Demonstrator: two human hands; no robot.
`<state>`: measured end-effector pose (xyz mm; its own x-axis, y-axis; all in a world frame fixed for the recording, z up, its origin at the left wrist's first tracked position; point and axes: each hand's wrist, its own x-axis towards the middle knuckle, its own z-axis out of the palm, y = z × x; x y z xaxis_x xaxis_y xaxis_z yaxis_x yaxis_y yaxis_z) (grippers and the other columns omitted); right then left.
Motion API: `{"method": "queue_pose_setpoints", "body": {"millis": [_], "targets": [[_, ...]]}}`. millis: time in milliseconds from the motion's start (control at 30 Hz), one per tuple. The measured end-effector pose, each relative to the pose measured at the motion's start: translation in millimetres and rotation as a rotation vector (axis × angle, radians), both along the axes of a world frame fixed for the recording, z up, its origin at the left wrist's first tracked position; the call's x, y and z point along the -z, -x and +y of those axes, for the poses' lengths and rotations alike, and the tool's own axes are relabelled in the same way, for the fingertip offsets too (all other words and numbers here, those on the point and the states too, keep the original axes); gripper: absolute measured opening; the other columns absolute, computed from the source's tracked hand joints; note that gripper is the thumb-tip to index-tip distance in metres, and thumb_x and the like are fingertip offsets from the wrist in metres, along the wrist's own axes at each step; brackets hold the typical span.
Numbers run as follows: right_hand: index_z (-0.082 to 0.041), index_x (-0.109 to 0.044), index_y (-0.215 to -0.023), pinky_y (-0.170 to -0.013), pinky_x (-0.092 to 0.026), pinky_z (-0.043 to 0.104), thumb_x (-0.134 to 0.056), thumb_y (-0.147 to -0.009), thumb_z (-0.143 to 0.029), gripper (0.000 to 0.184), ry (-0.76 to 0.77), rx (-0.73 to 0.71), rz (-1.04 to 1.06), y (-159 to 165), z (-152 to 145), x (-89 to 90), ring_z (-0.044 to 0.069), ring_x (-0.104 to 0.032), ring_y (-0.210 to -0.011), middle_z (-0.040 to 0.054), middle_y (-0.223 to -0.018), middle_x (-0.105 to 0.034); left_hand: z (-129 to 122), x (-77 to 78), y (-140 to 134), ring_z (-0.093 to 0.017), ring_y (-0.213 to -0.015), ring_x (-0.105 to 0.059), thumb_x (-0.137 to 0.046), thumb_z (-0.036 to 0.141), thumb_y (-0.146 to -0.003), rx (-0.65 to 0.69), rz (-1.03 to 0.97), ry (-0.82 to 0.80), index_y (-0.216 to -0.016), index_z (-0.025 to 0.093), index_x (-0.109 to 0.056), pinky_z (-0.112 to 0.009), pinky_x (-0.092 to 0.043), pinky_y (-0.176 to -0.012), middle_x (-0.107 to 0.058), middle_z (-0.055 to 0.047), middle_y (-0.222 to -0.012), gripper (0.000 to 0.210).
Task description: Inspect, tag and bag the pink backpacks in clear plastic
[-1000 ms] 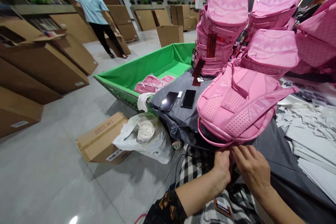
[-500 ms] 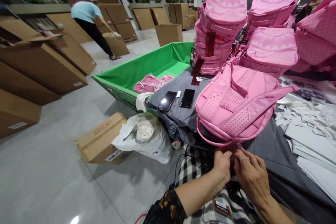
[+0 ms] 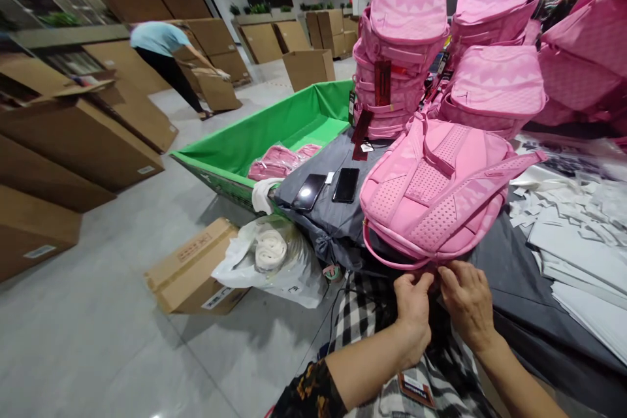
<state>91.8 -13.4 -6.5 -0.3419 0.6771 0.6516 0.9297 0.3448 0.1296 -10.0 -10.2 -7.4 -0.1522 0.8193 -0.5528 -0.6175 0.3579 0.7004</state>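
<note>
A pink backpack point(image 3: 441, 189) lies on the dark grey cloth of the table, its padded back and shoulder straps facing up. Both hands are at its lower edge, close to me. My left hand point(image 3: 412, 307) is closed with thumb and fingers pinched at the edge, left of a pink carry loop's end. Just to its right, my right hand point(image 3: 465, 300) is also closed, fingertips pinching at the same edge. What exactly lies between the fingertips is too small and hidden to make out.
Stacked pink backpacks point(image 3: 406, 6) stand behind. Two phones point(image 3: 345, 185) lie left of the backpack, white paper scraps point(image 3: 573, 235) right. A green bin point(image 3: 235, 137) holds wrapped pink items. A white plastic bag point(image 3: 294, 268) and carton point(image 3: 196, 261) sit on the floor. A person point(image 3: 166, 46) bends over cardboard.
My hands have moved slightly apart at the backpack's lower edge, the left one a little to the left. The view has shifted slightly. In the background, the person's hand has moved along the cardboard.
</note>
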Motion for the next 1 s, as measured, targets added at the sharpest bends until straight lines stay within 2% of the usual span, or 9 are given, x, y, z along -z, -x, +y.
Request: {"method": "queue_pose_setpoints", "body": {"millis": [167, 300, 433, 533, 667, 800, 900, 1000], "targets": [[-0.014, -0.061, -0.104, -0.077, -0.038, 0.038, -0.053, -0.088, -0.018, 0.018, 0.089, -0.02, -0.086, 1, -7, -9.3, 0.027, -0.054, -0.092, 0.0148, -0.1, -0.063, 3, -9.8, -1, -0.008, -0.055, -0.039, -0.083, 0.042, -0.046, 0.062, -0.017, -0.015, -0.054, 0.015, -0.058, -0.023, -0.032, -0.053, -0.05, 0.003, -0.055, 0.038], [-0.018, -0.058, -0.101, -0.077, -0.037, 0.037, -0.055, -0.086, -0.016, 0.016, 0.074, 0.029, -0.056, 7, -9, -3.9, 0.027, -0.054, -0.091, 0.0128, -0.098, -0.064, 3, -17.7, 2, -0.007, -0.054, -0.035, -0.085, 0.048, -0.046, 0.104, -0.015, -0.074, -0.05, 0.014, -0.057, -0.021, -0.029, -0.05, -0.045, 0.004, -0.052, 0.044], [-0.018, -0.055, -0.103, -0.076, -0.038, 0.037, -0.051, -0.086, -0.013, 0.018, 0.037, 0.073, -0.027, 10, -9, 3.9, 0.026, -0.055, -0.089, 0.012, -0.096, -0.065, 1, -23.1, 6, -0.008, -0.056, -0.032, -0.081, 0.046, -0.052, 0.182, 0.006, -0.132, -0.048, 0.014, -0.059, -0.022, -0.026, -0.051, -0.043, 0.003, -0.052, 0.04], [-0.018, -0.055, -0.104, -0.075, -0.038, 0.037, -0.049, -0.089, -0.012, 0.017, 0.018, 0.089, -0.009, 11, -9, 5.4, 0.026, -0.055, -0.088, 0.0122, -0.095, -0.065, -4, -24.1, 8, -0.01, -0.059, -0.032, -0.076, 0.043, -0.059, 0.244, 0.03, -0.189, -0.052, 0.014, -0.068, -0.024, -0.027, -0.053, -0.045, 0.002, -0.053, 0.031], [-0.019, -0.056, -0.101, -0.074, -0.037, 0.036, -0.048, -0.093, -0.013, 0.012, -0.013, 0.095, 0.006, 11, -7, 2.4, 0.025, -0.056, -0.086, 0.0106, -0.091, -0.066, -9, -29.2, 13, -0.017, -0.075, -0.046, -0.071, 0.034, -0.063, 0.252, 0.054, -0.211, -0.064, 0.016, -0.078, -0.026, -0.039, -0.066, -0.061, -0.004, -0.072, 0.019], [-0.019, -0.056, -0.096, -0.074, -0.036, 0.035, -0.045, -0.098, -0.016, 0.012, -0.043, 0.058, 0.023, 10, -5, -4.7, 0.022, -0.058, -0.084, 0.0092, -0.087, -0.067, -15, -34.8, 20, -0.022, -0.091, -0.054, -0.067, 0.026, -0.064, 0.295, 0.069, -0.199, -0.078, 0.018, -0.082, -0.029, -0.044, -0.08, -0.065, -0.009, -0.094, 0.022], [-0.018, -0.057, -0.097, -0.075, -0.037, 0.034, -0.044, -0.101, -0.017, 0.013, -0.018, 0.044, 0.048, 10, -7, -12.0, 0.02, -0.061, -0.081, 0.0079, -0.087, -0.069, -21, -27.2, 25, -0.023, -0.094, -0.058, -0.067, 0.025, -0.066, 0.26, 0.143, -0.232, -0.087, 0.019, -0.082, -0.031, -0.045, -0.087, -0.066, -0.01, -0.1, 0.026], [-0.018, -0.057, -0.09, -0.073, -0.036, 0.034, -0.05, -0.1, -0.017, 0.012, 0.008, 0.05, 0.085, 11, -7, -18.0, 0.019, -0.061, -0.075, 0.0052, -0.081, -0.069, -21, -7.7, 25, -0.024, -0.098, -0.06, -0.071, 0.03, -0.07, 0.165, 0.188, -0.221, -0.091, 0.019, -0.079, -0.032, -0.044, -0.093, -0.07, -0.009, -0.1, 0.025]]}}
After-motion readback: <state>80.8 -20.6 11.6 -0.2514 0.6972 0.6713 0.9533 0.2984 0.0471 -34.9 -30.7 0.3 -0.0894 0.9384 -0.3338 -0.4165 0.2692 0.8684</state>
